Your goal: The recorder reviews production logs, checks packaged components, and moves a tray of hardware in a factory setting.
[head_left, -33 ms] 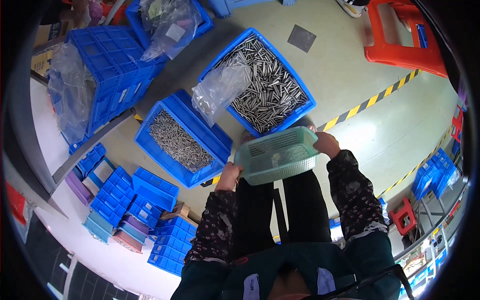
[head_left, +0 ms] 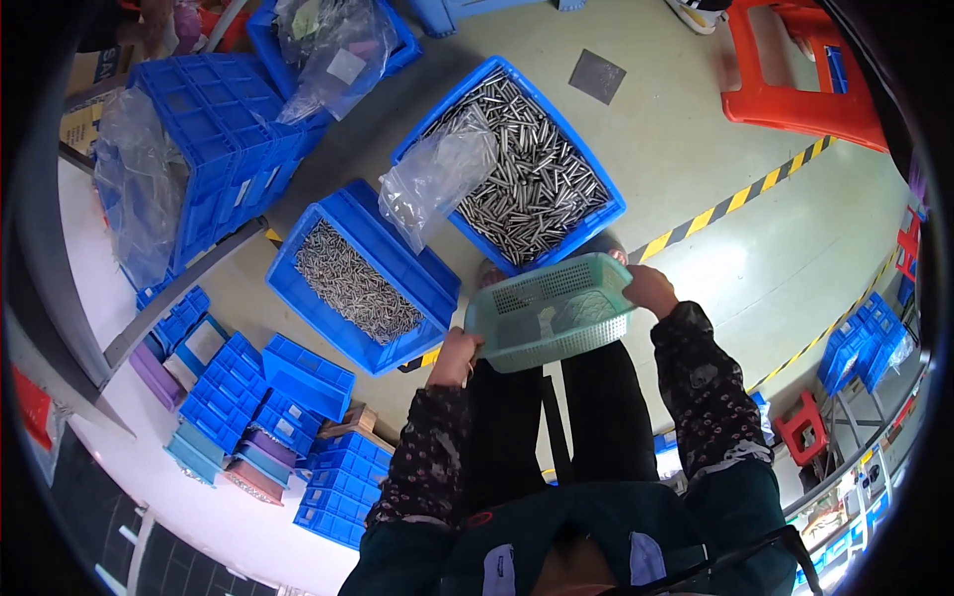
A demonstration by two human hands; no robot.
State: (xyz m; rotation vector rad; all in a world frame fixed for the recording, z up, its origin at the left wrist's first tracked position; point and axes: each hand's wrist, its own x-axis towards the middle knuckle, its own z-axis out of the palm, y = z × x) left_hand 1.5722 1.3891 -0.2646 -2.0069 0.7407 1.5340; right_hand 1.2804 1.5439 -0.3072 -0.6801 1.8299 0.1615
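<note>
I hold a pale green mesh basket (head_left: 537, 333) in front of my knees, over the floor. My left hand (head_left: 455, 356) grips its left end and my right hand (head_left: 651, 288) grips its right end. Something small and pale lies inside the basket; I cannot tell what. Just beyond it, a large blue crate (head_left: 596, 223) is full of shiny metal pins, with a crumpled clear plastic bag (head_left: 432, 179) over its left side. Left of the basket, a second blue crate (head_left: 422, 273) holds finer metal pins.
Stacked blue crates (head_left: 219, 129) lined with plastic stand at the upper left. Several small blue and purple trays (head_left: 248, 397) lie on a white surface at the left. A red stool (head_left: 805, 79) stands at the upper right. Yellow-black tape (head_left: 735, 199) crosses the floor.
</note>
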